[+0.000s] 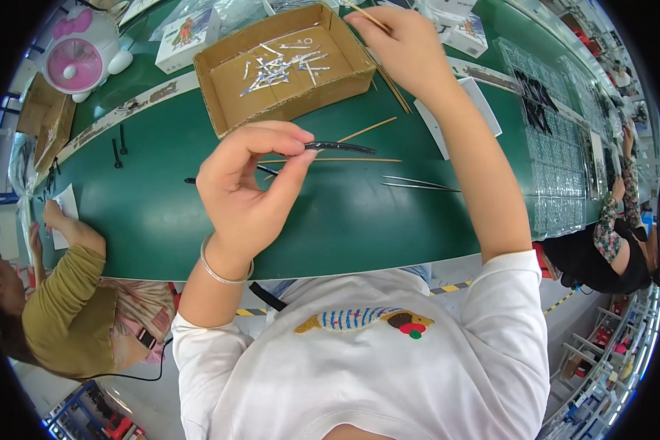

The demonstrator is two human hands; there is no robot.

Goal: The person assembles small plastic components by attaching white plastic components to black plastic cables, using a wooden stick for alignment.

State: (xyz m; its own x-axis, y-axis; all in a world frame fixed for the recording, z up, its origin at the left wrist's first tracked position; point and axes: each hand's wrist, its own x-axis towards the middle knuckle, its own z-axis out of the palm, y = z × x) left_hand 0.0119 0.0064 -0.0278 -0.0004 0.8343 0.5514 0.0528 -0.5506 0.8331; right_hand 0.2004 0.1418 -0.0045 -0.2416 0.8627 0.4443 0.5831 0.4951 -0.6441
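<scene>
My left hand pinches one end of a slim, slightly curved black strip between thumb and fingertips, above the green table. Further off, my right hand is closed on a thin wooden stick, beside the right corner of an open cardboard box. Many small white and bluish strips lie scattered in that box. Under and beyond the black strip, wooden sticks lie on the table, along with another dark piece partly hidden by my left hand. Metal tweezers rest to the right.
An open white box is behind my right forearm. Clear plastic trays and black strips line the right side. At left are two small black pieces and a pink-and-white fan. Other people sit at both sides.
</scene>
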